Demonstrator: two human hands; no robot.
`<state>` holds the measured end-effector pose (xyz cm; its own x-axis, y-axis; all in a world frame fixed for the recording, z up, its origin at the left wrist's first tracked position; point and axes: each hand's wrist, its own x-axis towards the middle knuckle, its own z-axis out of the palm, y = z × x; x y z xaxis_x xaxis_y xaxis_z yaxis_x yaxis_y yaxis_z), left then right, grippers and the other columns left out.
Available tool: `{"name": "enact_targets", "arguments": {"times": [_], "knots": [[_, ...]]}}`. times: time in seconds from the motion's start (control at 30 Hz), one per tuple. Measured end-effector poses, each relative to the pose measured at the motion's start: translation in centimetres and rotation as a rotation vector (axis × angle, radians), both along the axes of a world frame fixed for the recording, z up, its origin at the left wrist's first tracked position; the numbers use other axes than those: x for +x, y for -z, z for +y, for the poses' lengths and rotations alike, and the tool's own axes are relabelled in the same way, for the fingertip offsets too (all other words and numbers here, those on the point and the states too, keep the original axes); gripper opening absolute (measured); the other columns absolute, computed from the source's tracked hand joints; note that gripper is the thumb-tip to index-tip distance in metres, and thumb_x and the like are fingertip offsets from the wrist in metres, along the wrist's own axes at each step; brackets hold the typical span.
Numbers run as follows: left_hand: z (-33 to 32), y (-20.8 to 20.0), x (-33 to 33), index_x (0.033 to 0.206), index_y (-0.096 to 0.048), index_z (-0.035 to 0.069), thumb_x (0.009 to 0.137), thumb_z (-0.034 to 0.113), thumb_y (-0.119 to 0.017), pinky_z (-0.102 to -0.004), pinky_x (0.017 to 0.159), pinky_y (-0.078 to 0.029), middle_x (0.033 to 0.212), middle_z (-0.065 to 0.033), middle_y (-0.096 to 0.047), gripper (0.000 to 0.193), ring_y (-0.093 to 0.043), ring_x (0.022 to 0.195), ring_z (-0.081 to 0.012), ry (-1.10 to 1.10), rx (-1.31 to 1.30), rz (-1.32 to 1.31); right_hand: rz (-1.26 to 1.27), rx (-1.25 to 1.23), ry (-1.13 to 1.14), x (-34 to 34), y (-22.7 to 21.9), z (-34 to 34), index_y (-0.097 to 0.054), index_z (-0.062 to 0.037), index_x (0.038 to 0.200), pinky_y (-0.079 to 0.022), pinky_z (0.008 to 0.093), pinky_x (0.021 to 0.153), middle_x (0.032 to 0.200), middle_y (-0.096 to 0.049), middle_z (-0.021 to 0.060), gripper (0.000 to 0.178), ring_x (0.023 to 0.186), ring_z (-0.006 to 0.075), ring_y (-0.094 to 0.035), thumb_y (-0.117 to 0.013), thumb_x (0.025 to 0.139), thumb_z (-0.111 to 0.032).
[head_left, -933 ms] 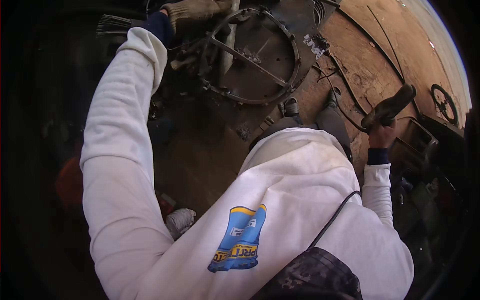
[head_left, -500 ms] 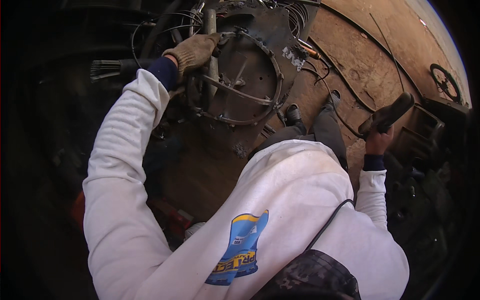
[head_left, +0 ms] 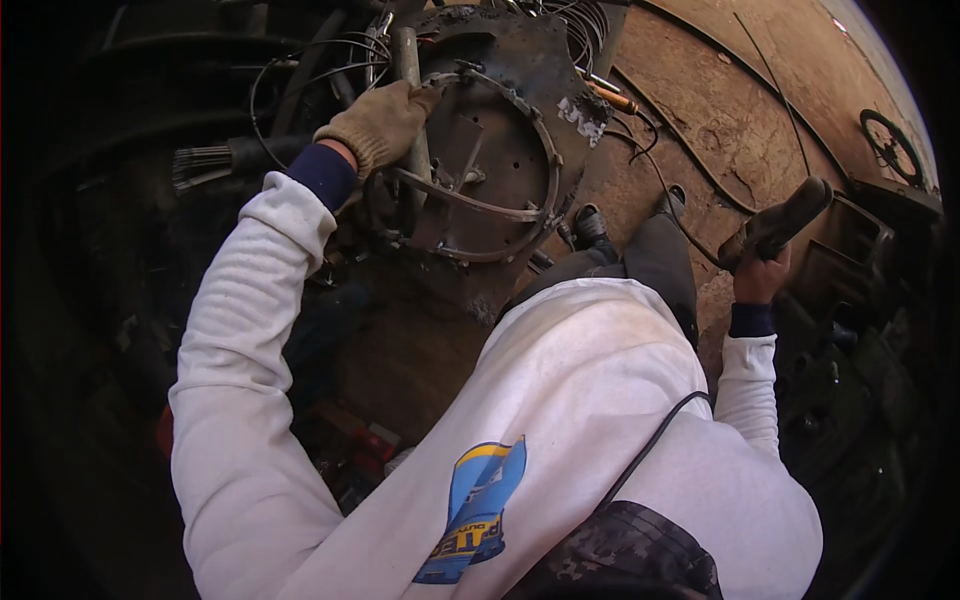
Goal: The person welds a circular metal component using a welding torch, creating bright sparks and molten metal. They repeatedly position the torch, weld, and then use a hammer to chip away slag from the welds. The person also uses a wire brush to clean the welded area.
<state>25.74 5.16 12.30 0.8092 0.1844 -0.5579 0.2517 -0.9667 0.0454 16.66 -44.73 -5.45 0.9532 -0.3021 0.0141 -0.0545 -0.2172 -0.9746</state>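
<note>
My left hand (head_left: 375, 125), in a beige knit work glove, is closed over an upright grey metal pipe (head_left: 407, 62). The pipe stands at the left side of a round frame of bent metal bar (head_left: 548, 140), which a flat strip (head_left: 465, 193) crosses. Below the ring lies a dark, rusty metal plate (head_left: 515, 40) with small holes. Off to the right, my bare right hand (head_left: 760, 272) grips a dark handheld tool (head_left: 790, 220) with a long rounded end. A thin cable runs up to this hand. Exactly what kind of tool it is, I cannot tell.
An orange-handled tool (head_left: 615, 97) with a cable lies at the plate's right edge. Cables (head_left: 690, 145) trail over the brown floor. Bundled rods (head_left: 205, 165) jut out at left. A spoked wheel (head_left: 890, 147) and dark bins (head_left: 850, 240) are at right.
My left hand has come slightly nearer, its fingers now over the pipe rather than reaching the ring's edge. The pipe's top leans a little further left. My right hand has barely moved.
</note>
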Motion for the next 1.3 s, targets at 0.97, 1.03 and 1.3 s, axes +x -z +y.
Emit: {"name": "enact_targets", "arguments": {"times": [0.97,1.03,1.3], "knots": [[-0.4,0.4,0.2,0.106,-0.068,-0.005,0.098,0.040,-0.046,-0.0472,0.094,-0.050,0.106,-0.0290,-0.066,0.051,-0.062,0.107,-0.0444,0.098,0.075,-0.015,0.088,0.058,-0.491,-1.8,-7.5,5.0,-0.059,-0.0037,0.099,-0.047,0.0250,0.069,0.086,-0.063,0.0001,0.027,0.076,0.0087,-0.058,-0.078,0.079,-0.004],[-0.6,0.1,0.2,0.106,-0.068,-0.005,0.098,0.040,-0.045,-0.0476,0.094,-0.050,0.106,-0.0292,-0.066,0.051,-0.062,0.107,-0.0446,0.107,0.087,-0.045,0.089,0.046,-0.545,-2.3,-7.7,5.4,-0.060,-0.0032,0.099,-0.047,0.0247,0.070,0.086,-0.063,0.0002,0.027,0.077,0.0081,-0.058,-0.077,0.078,-0.004],[-0.7,0.3,0.4,0.108,-0.069,-0.003,0.098,0.033,-0.043,-0.0470,0.093,-0.051,0.107,-0.0291,-0.066,0.045,-0.063,0.106,-0.0444,0.183,0.118,0.005,0.059,-0.056,-0.534,-3.8,-6.8,8.6,-0.063,-0.0009,0.095,-0.050,0.0278,0.066,0.075,-0.065,0.0093,0.026,0.070,0.0138,-0.064,-0.072,0.071,-0.003]]}}
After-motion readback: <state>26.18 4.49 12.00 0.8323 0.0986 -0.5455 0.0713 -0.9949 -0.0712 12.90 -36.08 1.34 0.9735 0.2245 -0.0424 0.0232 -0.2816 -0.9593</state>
